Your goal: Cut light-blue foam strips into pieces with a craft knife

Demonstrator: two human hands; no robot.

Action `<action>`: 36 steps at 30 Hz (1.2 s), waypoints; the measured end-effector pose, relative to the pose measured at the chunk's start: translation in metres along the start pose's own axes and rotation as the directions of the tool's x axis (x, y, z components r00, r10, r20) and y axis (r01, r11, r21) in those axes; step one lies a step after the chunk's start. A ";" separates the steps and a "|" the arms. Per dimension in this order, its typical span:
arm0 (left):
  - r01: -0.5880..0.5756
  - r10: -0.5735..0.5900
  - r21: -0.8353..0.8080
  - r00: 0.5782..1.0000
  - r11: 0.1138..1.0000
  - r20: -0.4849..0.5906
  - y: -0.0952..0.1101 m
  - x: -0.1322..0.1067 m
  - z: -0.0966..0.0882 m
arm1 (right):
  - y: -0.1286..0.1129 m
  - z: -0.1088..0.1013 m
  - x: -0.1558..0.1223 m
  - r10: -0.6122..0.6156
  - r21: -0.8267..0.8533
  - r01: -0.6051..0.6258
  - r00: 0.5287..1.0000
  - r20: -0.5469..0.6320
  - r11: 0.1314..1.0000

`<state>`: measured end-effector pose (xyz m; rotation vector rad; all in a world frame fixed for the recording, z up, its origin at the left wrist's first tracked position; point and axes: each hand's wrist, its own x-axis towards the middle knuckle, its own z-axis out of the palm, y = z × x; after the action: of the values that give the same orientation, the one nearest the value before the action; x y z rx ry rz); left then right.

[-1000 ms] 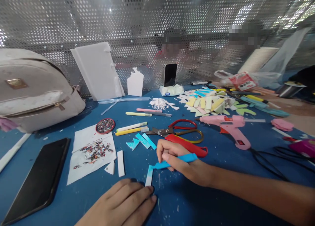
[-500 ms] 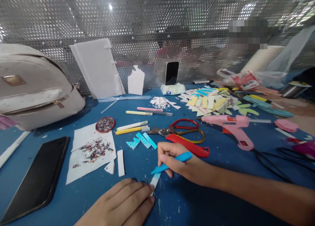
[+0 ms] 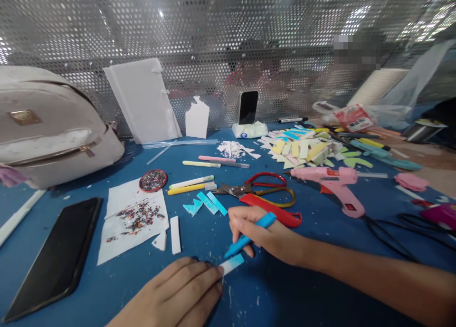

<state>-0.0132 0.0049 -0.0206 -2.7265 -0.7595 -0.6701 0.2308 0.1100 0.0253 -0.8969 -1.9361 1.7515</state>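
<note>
In my right hand [image 3: 256,232] is a blue marker [image 3: 253,234], gripped like a pen with its tip at the edge of a small white foam strip [image 3: 232,265]. The far end of that strip is coloured light blue. My left hand [image 3: 181,289] pinches the strip's near end at the fingertips, against the table; the thumb is mostly hidden. Beyond the hands lie blue-coloured foam pieces [image 3: 213,202], one plain white strip [image 3: 175,235] and a white scrap [image 3: 160,241]. A red-handled cutter [image 3: 272,208] rests just past my right hand, beside scissors [image 3: 245,189].
A pink glue gun [image 3: 338,177] with a dark cord lies right, below a heap of foam strips [image 3: 306,149]. At left are a phone [image 3: 57,255], a backpack [image 3: 53,127] and paper [image 3: 114,203] with glitter bits. Several markers [image 3: 192,189] lie mid-table.
The foam strip has swung clockwise, its coloured end now pointing further right. The blue marker's tip has moved slightly right and down to the strip's upper edge.
</note>
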 end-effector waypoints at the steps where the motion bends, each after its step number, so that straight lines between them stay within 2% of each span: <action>1: -0.010 0.010 0.012 1.000 1.000 0.006 0.000 0.001 -0.002 | 0.000 0.000 0.000 0.003 -0.002 -0.003 1.000 -0.002 1.000; 5: 0.013 -0.012 0.036 1.000 0.999 -0.020 -0.002 0.009 -0.014 | -0.003 0.001 -0.002 -0.004 -0.020 0.004 1.000 -0.019 1.000; 6: 0.016 -0.016 0.033 1.000 0.999 -0.003 -0.003 0.012 -0.018 | -0.003 0.001 -0.002 -0.006 -0.026 0.006 1.000 -0.020 1.000; 8: -0.025 0.021 0.026 0.990 0.999 0.142 -0.005 0.016 -0.026 | -0.003 0.001 -0.003 -0.006 -0.043 0.005 1.000 -0.012 0.999; 11: -0.038 0.033 0.032 0.986 0.999 0.166 -0.006 0.019 -0.033 | -0.002 0.000 -0.003 -0.009 -0.058 0.010 1.000 0.021 0.998; 26: -0.021 0.022 -0.005 0.989 1.000 0.147 -0.007 0.022 -0.035 | -0.002 0.002 -0.003 0.004 -0.030 -0.004 1.000 -0.001 1.000; 31: -0.026 0.023 0.010 0.982 1.000 0.188 -0.006 0.018 -0.029 | -0.001 0.002 -0.004 0.000 -0.035 0.000 1.000 0.013 0.999; 36: 0.019 -0.021 0.013 0.984 1.000 0.179 -0.004 0.014 -0.026 | -0.004 0.002 -0.003 0.008 -0.021 -0.007 1.000 0.016 1.000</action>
<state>-0.0138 0.0056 0.0094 -2.7997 -0.8275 -0.4266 0.2313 0.1068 0.0289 -0.9012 -1.9667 1.7508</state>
